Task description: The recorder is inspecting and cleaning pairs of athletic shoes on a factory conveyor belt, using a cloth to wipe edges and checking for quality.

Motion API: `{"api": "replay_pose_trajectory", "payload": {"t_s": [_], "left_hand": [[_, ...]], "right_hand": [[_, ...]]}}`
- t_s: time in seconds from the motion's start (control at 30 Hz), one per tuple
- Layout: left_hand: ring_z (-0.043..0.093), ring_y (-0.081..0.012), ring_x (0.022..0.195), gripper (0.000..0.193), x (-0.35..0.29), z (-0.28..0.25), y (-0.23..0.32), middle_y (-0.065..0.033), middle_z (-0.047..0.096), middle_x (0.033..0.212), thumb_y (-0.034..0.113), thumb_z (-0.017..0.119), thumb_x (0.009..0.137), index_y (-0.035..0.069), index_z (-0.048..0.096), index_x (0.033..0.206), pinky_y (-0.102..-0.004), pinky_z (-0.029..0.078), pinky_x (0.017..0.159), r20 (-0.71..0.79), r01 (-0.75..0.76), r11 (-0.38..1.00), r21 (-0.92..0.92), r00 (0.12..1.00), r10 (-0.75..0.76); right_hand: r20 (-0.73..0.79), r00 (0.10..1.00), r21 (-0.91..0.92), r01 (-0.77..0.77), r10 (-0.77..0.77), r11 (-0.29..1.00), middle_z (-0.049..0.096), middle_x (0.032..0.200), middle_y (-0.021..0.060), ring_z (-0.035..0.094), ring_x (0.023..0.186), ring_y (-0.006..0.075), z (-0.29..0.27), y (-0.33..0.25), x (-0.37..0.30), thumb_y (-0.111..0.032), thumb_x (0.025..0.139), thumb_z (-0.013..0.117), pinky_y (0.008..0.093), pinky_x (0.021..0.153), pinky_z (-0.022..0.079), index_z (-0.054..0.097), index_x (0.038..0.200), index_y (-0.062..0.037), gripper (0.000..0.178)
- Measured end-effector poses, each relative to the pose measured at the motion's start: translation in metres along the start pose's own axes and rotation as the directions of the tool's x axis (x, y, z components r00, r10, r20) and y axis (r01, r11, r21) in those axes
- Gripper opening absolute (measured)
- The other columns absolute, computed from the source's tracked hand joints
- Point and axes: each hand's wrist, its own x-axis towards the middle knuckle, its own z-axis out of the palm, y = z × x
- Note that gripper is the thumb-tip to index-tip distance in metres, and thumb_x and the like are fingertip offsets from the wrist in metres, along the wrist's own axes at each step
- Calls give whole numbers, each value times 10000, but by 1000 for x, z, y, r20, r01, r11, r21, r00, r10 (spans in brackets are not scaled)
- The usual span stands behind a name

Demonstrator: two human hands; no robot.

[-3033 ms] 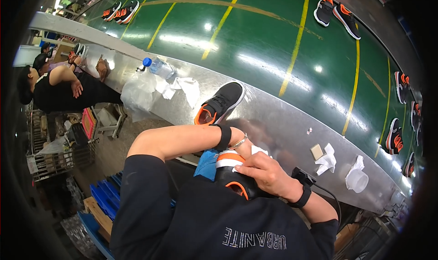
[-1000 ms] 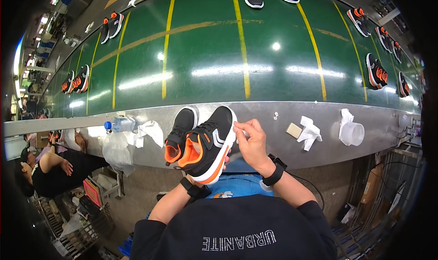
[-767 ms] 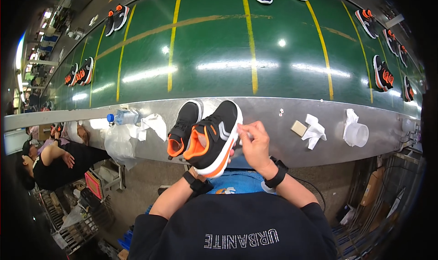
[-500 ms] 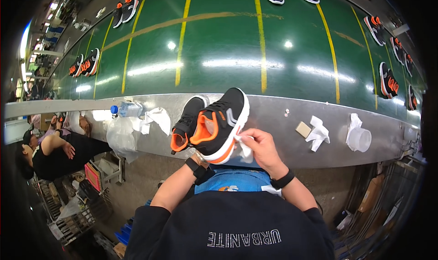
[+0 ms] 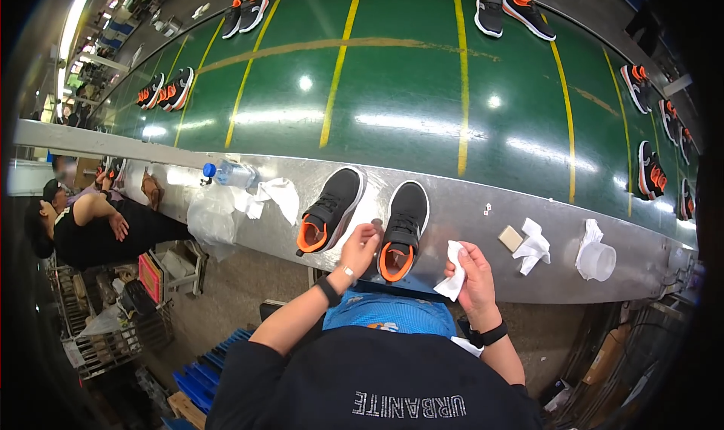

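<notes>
Two black sneakers with orange linings stand side by side on the metal ledge, toes pointing away from me: a left sneaker and a right sneaker. Between them is my left hand, fingers curled together. At its fingertips shows a small dark grey spot too small to name. My right hand pinches a crumpled white cloth just right of the right sneaker, apart from it.
Beyond the ledge runs a green conveyor belt with yellow lines, carrying several similar shoes. A blue-capped bottle and plastic bag lie left; a beige block, white cloth and clear cup right. A person sits at left.
The right sneaker, held tilted in my left hand before, now stands on the ledge, let go. My right hand has drawn away to the right with the cloth. My view has shifted slightly.
</notes>
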Motion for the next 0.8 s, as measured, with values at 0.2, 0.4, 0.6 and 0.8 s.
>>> {"api": "replay_pose_trajectory", "payload": {"t_s": [0.2, 0.4, 0.6, 0.8], "left_hand": [[444, -333, 1006, 740, -17, -83, 77, -181, 481, 1015, 156, 725, 604, 15, 342, 1222, -400, 360, 886, -126, -248, 634, 732, 866, 484], [552, -322, 853, 798, 11, -120, 31, -211, 526, 1008, 339, 710, 629, -7, 321, 1233, -366, 452, 768, -38, -125, 814, 567, 983, 177], [549, -154, 855, 612, -15, -136, 30, -131, 555, 949, 287, 673, 727, -58, 385, 1144, -257, 458, 732, 127, 235, 960, -156, 968, -216], [541, -127, 831, 523, -7, -150, 9, -106, 544, 937, 242, 651, 760, -73, 398, 1092, -236, 462, 707, 251, 369, 838, -402, 925, -286]], "right_hand": [[116, 993, -196, -4, 28, 981, 563, 959, 82, 551, 781, 121, 34, -10, -14, -43, 820, 526, 252, 742, 460, 447, 1160, 31, 357], [142, 989, -302, 83, -42, 950, 599, 811, 62, 567, 706, 98, 80, 19, -5, -7, 809, 560, 213, 660, 470, 580, 984, 43, 182], [228, 950, -687, 312, -212, 656, 543, 805, 8, 520, 714, 39, 120, 54, 10, -31, 786, 589, 179, 617, 414, 611, 912, -21, 128], [300, 901, -811, 413, -312, 414, 537, 829, 52, 519, 721, 123, 143, 116, 45, -57, 775, 588, 247, 612, 401, 597, 894, -43, 120]]}}
